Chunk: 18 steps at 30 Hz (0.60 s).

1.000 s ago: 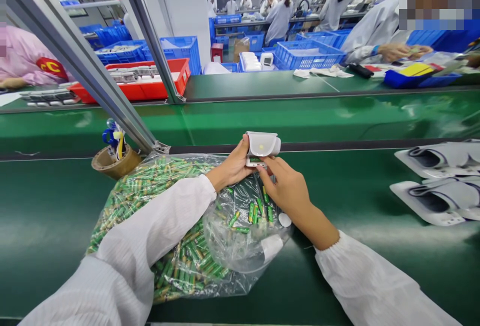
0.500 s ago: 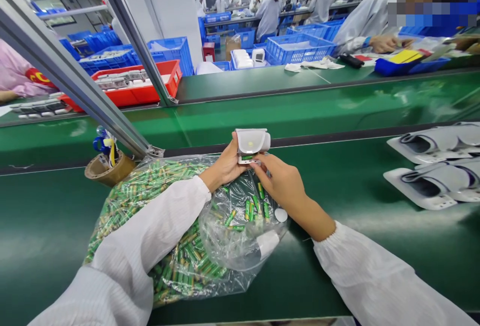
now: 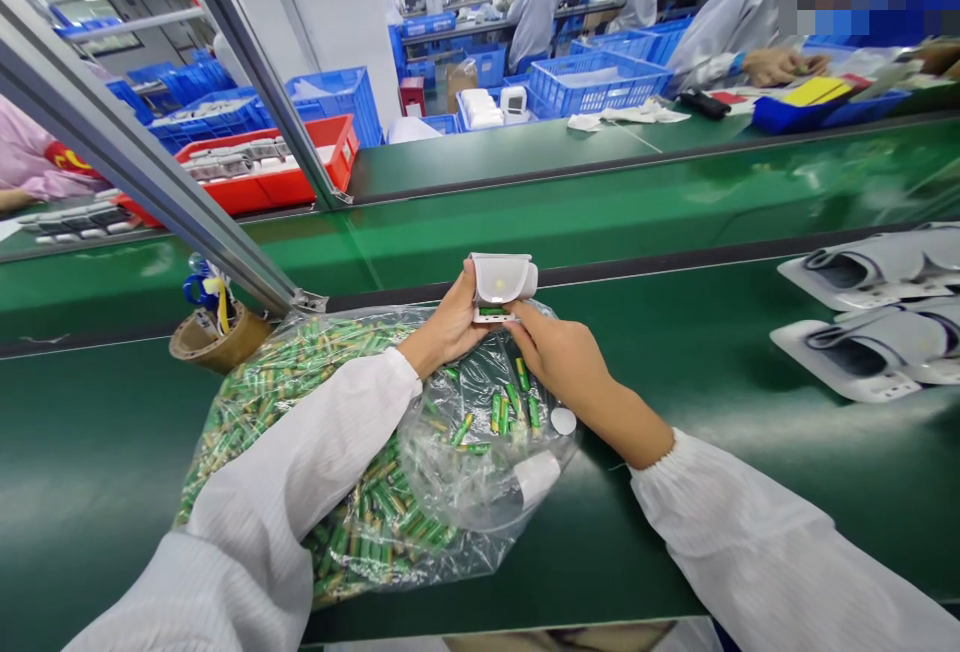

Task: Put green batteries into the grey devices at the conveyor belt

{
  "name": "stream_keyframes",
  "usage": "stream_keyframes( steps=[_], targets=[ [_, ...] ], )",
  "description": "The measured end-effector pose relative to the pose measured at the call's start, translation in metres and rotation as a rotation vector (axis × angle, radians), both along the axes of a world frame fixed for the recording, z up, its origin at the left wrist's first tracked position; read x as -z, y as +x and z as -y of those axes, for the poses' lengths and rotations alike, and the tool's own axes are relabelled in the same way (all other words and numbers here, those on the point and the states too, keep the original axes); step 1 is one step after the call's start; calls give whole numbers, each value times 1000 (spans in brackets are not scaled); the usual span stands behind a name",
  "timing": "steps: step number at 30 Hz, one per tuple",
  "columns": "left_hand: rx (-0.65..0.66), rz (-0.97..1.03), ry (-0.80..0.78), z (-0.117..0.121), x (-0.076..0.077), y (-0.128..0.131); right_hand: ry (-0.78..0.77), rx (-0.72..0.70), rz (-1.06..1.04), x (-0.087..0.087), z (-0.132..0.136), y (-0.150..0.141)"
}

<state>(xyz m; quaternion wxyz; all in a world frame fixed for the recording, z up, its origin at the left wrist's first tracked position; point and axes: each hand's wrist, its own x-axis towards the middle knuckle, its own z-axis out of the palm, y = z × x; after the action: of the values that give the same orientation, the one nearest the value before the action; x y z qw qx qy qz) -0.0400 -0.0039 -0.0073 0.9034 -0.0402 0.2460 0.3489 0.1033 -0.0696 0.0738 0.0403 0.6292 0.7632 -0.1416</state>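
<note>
White cleanroom sleeves [image 3: 300,452] reach in from both sides as a worker's left hand [image 3: 448,332] and right hand [image 3: 559,357] close on a small white plastic device [image 3: 502,279], held just above a clear plastic bag [image 3: 480,452]. Neither hand is spread wide: the left wraps the device from one side, while the right pinches its lower edge, where a sliver of green shows. Whether that green is a seated battery cannot be told from this view. The bag, lying on a green belt surface [image 3: 97,452], holds a heap of green-and-gold cylindrical batteries [image 3: 375,522]. Its slack, open film could let them spill if it slid or were snagged, and the small device, held mostly in the fingers, could drop among them if the grip slipped. A brown tape core [image 3: 221,342] holding blue and yellow items stands beside the bag, and white moulded trays [image 3: 862,317] with dark recesses lie at right. Beyond an aluminium frame rail [image 3: 150,132], a red crate [image 3: 330,157] and blue plastic crates [image 3: 337,107] line the next bench, where a co-worker's hand [image 3: 784,67] works near a yellow item [image 3: 817,90]. Others in white stand farther down the hall.
</note>
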Motion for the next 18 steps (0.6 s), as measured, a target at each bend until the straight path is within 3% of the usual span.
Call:
stream_keyframes(
  steps=[2,6,8,11,18],
  targets=[
    [13,-7,10,-1,0,-1,-52,98,-156,-3,-2,-1],
    [33,-71,-9,-3,-1,-5,-157,491,-736,0,-7,-6],
    [15,-118,-42,-5,-1,-7,-188,582,-937,6,-8,-5],
    [-37,-145,-55,-8,0,-8,-246,438,-953,12,-6,2],
    [-126,-180,-126,-10,-1,-6,-312,-67,-504,-8,-6,26]
  ],
)
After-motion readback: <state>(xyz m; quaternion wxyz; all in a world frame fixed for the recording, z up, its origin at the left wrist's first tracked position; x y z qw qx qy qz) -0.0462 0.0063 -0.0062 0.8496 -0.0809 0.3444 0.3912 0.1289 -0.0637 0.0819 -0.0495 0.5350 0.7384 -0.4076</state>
